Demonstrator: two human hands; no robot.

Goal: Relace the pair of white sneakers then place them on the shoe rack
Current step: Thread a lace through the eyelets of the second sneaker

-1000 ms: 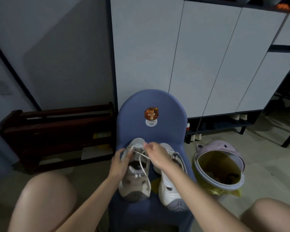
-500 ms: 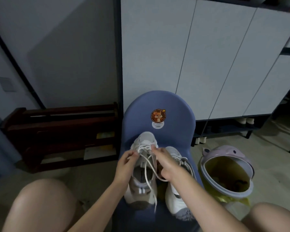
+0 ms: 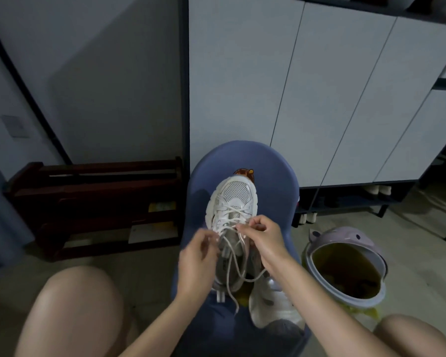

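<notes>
A white sneaker (image 3: pixel 233 199) is tilted up on the blue chair (image 3: pixel 273 171), its toe pointing away from me against the backrest. My left hand (image 3: pixel 197 258) grips its left side near the eyelets, fingers curled by the lace. My right hand (image 3: pixel 264 238) pinches the white lace (image 3: pixel 236 269) at an eyelet on the right side; loose lace ends hang down toward me. The second white sneaker (image 3: pixel 273 307) lies on the seat under my right forearm, heel toward me. The dark wooden shoe rack (image 3: pixel 93 202) stands on the floor at the left.
A lilac bin (image 3: pixel 350 269) with a yellow liner stands on the floor right of the chair. White cabinet doors (image 3: pixel 294 86) rise behind it, with an open low shelf underneath. My bare knees frame the bottom corners.
The sneaker has been raised and tipped up toward the chair back. My hands moved down to a lower pair of eyelets, and the view has shifted left.
</notes>
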